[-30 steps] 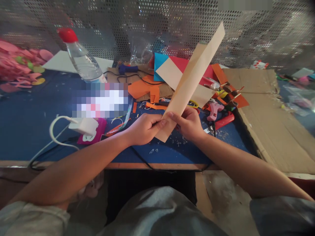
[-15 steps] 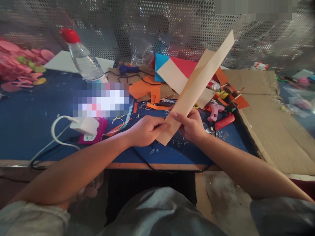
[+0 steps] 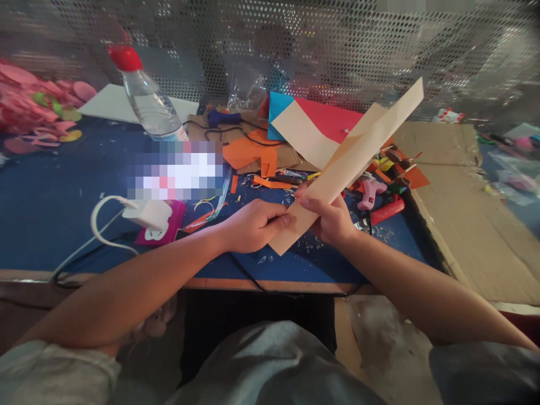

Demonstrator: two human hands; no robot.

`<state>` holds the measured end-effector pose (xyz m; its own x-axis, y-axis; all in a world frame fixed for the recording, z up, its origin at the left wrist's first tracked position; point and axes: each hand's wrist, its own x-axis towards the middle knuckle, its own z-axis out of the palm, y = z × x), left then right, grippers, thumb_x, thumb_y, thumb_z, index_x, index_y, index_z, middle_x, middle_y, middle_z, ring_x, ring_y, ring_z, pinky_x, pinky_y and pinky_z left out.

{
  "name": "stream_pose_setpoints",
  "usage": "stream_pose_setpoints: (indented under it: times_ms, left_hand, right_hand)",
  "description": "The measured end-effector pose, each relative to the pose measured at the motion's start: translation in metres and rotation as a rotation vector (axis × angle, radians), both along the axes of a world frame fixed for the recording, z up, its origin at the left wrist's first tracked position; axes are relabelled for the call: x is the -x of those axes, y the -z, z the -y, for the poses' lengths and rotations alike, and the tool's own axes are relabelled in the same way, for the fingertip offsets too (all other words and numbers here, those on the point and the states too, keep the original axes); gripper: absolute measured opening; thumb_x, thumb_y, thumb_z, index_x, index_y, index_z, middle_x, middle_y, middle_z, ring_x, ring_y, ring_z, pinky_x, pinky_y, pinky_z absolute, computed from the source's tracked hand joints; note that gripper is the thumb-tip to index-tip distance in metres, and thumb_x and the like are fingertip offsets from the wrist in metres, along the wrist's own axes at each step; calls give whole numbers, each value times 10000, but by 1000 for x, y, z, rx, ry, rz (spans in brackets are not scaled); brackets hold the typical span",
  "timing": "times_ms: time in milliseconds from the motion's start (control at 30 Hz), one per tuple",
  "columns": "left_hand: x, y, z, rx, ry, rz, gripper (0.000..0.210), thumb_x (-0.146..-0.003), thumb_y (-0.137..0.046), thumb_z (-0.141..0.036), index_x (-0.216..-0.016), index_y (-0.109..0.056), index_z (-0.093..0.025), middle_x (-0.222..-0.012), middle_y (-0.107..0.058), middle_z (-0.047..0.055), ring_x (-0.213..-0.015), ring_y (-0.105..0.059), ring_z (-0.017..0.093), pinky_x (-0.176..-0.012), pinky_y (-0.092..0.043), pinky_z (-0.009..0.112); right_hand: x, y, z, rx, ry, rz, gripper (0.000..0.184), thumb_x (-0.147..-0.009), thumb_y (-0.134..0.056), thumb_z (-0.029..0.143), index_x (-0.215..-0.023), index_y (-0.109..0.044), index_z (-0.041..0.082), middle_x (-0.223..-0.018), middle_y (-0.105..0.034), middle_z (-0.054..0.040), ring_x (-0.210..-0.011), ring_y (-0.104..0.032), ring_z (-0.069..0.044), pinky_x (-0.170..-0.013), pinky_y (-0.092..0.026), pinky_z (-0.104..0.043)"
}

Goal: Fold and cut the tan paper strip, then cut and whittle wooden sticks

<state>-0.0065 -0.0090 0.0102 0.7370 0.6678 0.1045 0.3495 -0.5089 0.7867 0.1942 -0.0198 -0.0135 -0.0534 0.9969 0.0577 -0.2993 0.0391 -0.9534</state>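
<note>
A folded sheet of cream paper slants up and away to the right above the blue table. My left hand pinches its near lower end, thumb on top. A little farther up the paper, my right hand grips it with the thumb across its face and the fingers behind. The far end sticks out free, and a fold runs along its length. Underneath the paper lie scattered scraps and tools. Beyond it, a cream sheet rests over red paper and blue paper.
A pink glue gun and a red-handled tool lie right of my right hand. Orange paper pieces sit behind. At left stand a bottle and a white charger with cables. Flattened cardboard covers the right side.
The paper's far end has swung down and to the right, so it slants lower. Both hands keep their hold and have shifted slightly right. The view has moved slightly.
</note>
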Motion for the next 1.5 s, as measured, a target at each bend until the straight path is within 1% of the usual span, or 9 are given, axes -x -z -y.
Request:
stream_pose_setpoints:
  times_ms: [167, 367, 600, 700, 833, 1000, 1267, 1433, 1500]
  left_hand:
    - [0, 0, 0, 1, 3, 2, 415, -1068, -484, -408, -719, -527, -187, -608, -486, -41, -559, -446, 101, -552, -332, 259]
    - [0, 0, 1, 12, 12, 3, 372, -1071, -481, -377, -806, -643, -172, -632, -539, -36, -570, -475, 104, -571, -355, 259]
    - [-1, 0, 1, 16, -17, 18, 424, -1074, -482, -418, -717, -509, -192, -608, -461, -45, -558, -423, 99, -547, -321, 260]
    - [-1, 0, 1, 13, -40, 31, 439, -1079, -483, -469, -746, -532, -187, -634, -491, -38, -581, -440, 102, -557, -332, 258]
    - [-1, 1, 2, 17, -65, 26, 432, -1078, -491, -513, -836, -610, -175, -693, -561, -22, -626, -484, 113, -575, -352, 259]
    - [-1, 3, 2, 24, -63, 36, 452, -1079, -506, -535, -852, -638, -168, -699, -582, -16, -638, -503, 119, -577, -359, 255]
    - [-2, 3, -1, 120, 2, 39, 495, -1068, -513, -597, -883, -659, -162, -671, -530, -31, -601, -466, 111, -535, -343, 239]
    - [-1, 4, -2, 155, 70, -3, 625, -1044, -488, -695, -684, -533, -185, -589, -405, -45, -534, -367, 94, -487, -272, 250]
    - [-1, 5, -1, 166, 77, -20, 651, -1048, -471, -694, -641, -510, -187, -573, -403, -39, -523, -363, 93, -479, -269, 252]
  right_hand:
    - [0, 1, 0, -10, 5, 25, 246, -633, -861, 323, -817, -715, 251, -830, -665, -20, -767, -604, -202, -686, -533, -350]
    - [1, 0, 0, -30, 10, 19, 227, -629, -861, 309, -798, -722, 248, -800, -641, -8, -755, -589, -190, -693, -515, -340]
    - [0, 1, 0, -56, -3, 0, 225, -653, -894, 307, -799, -734, 248, -756, -626, 10, -718, -594, -174, -679, -524, -328]
    - [-1, 5, 0, -57, -32, -16, 215, -673, -892, 283, -813, -733, 245, -761, -660, 18, -673, -604, -157, -673, -534, -324]
    - [-4, 10, 1, -41, -68, 46, 276, -697, -913, 353, -861, -718, 250, -767, -674, 17, -662, -618, -174, -660, -553, -341]
    - [-6, 12, 3, -45, -138, 95, 308, -733, -927, 428, -885, -723, 254, -752, -674, 9, -668, -636, -187, -660, -560, -349]
    - [-5, 12, 2, -32, -109, 100, 342, -707, -925, 446, -883, -701, 256, -784, -692, -2, -662, -631, -190, -625, -553, -351]
    - [-4, 11, 3, -53, -110, 86, 285, -710, -911, 381, -875, -719, 251, -866, -723, -18, -758, -663, -202, -669, -562, -348]
    - [-3, 10, 3, -61, -106, 83, 278, -703, -908, 370, -866, -716, 251, -875, -727, -20, -789, -673, -209, -708, -578, -360]
